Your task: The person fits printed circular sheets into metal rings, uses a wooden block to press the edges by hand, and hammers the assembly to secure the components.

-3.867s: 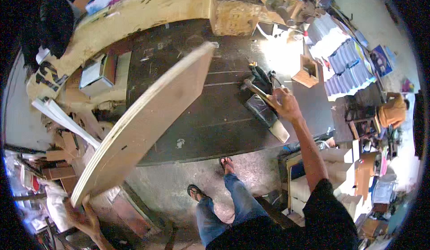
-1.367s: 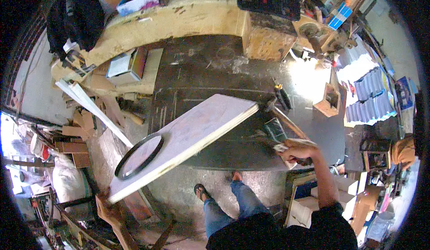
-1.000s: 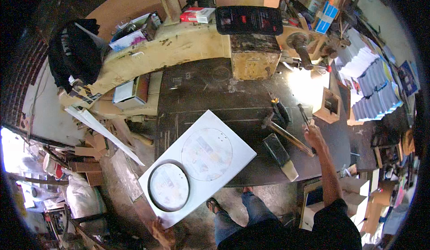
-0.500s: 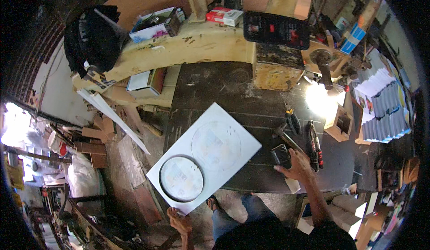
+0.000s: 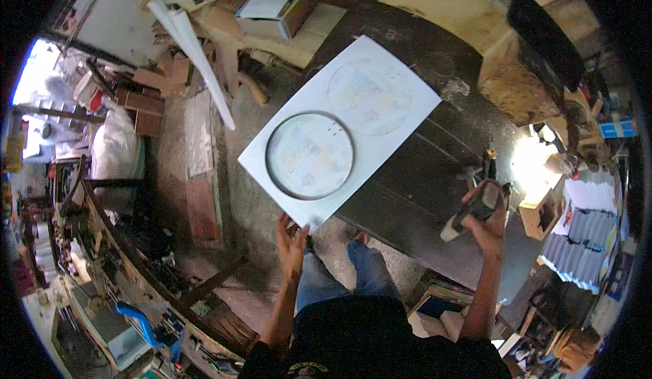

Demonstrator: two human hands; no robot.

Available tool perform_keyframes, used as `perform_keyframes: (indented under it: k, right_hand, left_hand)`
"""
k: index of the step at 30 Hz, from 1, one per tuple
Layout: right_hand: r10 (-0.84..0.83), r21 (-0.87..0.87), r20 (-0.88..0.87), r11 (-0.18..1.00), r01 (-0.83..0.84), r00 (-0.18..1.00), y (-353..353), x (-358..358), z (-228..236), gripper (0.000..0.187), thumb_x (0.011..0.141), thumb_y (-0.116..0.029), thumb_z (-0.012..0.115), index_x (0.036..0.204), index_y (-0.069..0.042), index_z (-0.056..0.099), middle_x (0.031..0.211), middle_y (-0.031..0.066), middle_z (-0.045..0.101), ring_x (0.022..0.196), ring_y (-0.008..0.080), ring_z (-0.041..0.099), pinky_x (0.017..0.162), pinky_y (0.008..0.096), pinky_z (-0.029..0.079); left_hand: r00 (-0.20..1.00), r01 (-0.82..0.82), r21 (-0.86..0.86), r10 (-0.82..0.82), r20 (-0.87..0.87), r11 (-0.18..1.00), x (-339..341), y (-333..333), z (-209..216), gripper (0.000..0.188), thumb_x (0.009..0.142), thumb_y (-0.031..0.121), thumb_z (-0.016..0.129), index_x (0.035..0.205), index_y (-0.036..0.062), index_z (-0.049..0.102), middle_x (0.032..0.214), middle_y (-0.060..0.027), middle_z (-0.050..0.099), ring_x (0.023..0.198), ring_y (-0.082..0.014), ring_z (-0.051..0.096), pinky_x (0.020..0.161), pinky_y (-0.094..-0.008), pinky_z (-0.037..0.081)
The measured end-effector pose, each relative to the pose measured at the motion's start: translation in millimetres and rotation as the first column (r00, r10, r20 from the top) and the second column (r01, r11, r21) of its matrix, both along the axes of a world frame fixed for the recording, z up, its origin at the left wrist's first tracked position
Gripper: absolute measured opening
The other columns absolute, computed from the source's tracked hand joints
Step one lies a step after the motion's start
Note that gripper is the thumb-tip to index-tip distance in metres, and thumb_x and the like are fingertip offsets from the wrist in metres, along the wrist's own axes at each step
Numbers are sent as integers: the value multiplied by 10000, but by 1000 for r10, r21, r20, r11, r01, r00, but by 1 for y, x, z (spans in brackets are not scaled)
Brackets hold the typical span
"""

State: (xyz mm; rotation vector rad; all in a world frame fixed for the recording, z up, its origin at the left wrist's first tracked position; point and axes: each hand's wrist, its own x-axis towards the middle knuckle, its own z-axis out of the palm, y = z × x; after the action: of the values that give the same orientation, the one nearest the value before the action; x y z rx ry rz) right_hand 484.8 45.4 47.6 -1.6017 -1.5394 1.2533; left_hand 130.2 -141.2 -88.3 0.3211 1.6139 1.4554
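A white rectangular board (image 5: 380, 51) lies slantwise on the dark workbench, its near corner jutting past the edge. Two large circles mark it. A thin dark ring (image 5: 352, 155) borders the nearer circle, and the farther one is a faint outline. My left hand (image 5: 292, 248) is at the near corner, fingers apart, fingertips at or just below the board's edge; whether they touch is unclear. Over the right part of the bench, my right hand (image 5: 487, 233) grips a dark block-like object (image 5: 483, 202), blurred, its exact kind unclear. A pale flat piece (image 5: 449, 231) shows beside that hand.
The dark workbench (image 5: 401, 195) carries a wooden block (image 5: 513, 87) and a bright lamp (image 5: 536, 161). Stacked booklets (image 5: 587, 223) stand at right. Long white strips (image 5: 197, 60) lean at left near cardboard boxes (image 5: 146, 111). A blue-handled tool (image 5: 139, 321) lies lower left.
The view has shifted, showing more of the floor and left side. My right hand has closed on the dark block and lifted it. My left hand's fingers have loosened at the board's corner.
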Motion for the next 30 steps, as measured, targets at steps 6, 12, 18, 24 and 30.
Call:
perform_keyframes:
  k: [6,12,18,24,30]
  right_hand:
    - [-233,105,-302,956,275,925,-18,-80,12,287,774,-26,720,1023,-50,581,922,37,613,880,164,600,840,338,483]
    - [-100,371,-467,880,297,879,-76,-155,22,346,740,55,666,1053,-30,547,925,76,561,949,195,558,887,334,451]
    - [154,515,-606,824,237,780,-119,-247,26,334,711,-156,568,981,17,477,850,156,514,791,245,485,800,402,429]
    - [364,579,-621,810,93,694,-145,-278,26,308,714,-164,574,941,19,476,800,151,527,750,229,514,764,372,436]
    - [133,553,-318,831,69,939,-155,-296,0,345,718,-213,641,956,5,521,833,101,573,774,187,559,746,325,466]
  left_hand:
    - [989,142,-53,-139,41,989,-21,1,2,343,915,230,685,1164,18,579,976,-24,642,873,-104,578,735,-278,473]
    - [968,250,-17,-250,14,968,-47,-51,-17,280,917,192,680,1110,9,591,913,-19,633,802,-85,568,699,-268,488]
    - [955,294,37,-296,33,955,-102,-28,-17,220,940,171,640,1024,-20,570,891,-51,628,890,-133,628,821,-317,552]
    - [952,254,150,-274,133,955,-93,-31,-4,211,940,132,629,1028,-34,534,876,-73,627,895,-166,647,831,-365,585]
    - [932,360,94,-363,17,928,-92,-35,-14,259,965,224,601,976,-31,554,890,-98,643,830,-172,648,790,-357,586]
